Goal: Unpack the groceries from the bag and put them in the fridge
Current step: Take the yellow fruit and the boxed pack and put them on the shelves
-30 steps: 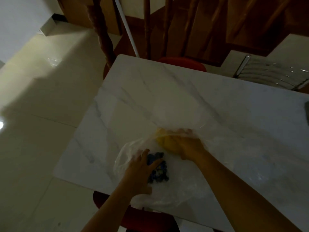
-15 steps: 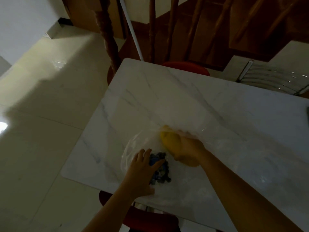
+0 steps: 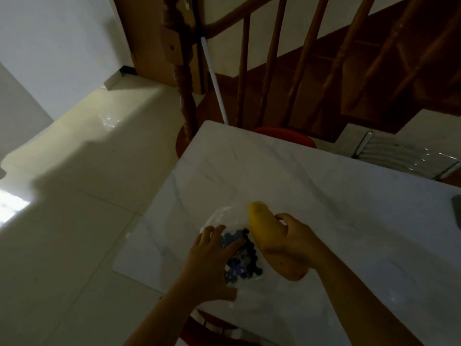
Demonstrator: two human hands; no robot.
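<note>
My right hand [image 3: 296,242]: fingers curl round a long yellow fruit [image 3: 268,236], holding it.
My left hand [image 3: 212,260]: fingers spread wide, pressing a clear thin plastic bag [image 3: 224,218].
Under my left fingertips: dark blue round berries [image 3: 243,263] inside the bag.
Beneath both hands: white marble-patterned table [image 3: 324,196].
Beyond the table: brown wooden stair railing [image 3: 272,58].
</note>
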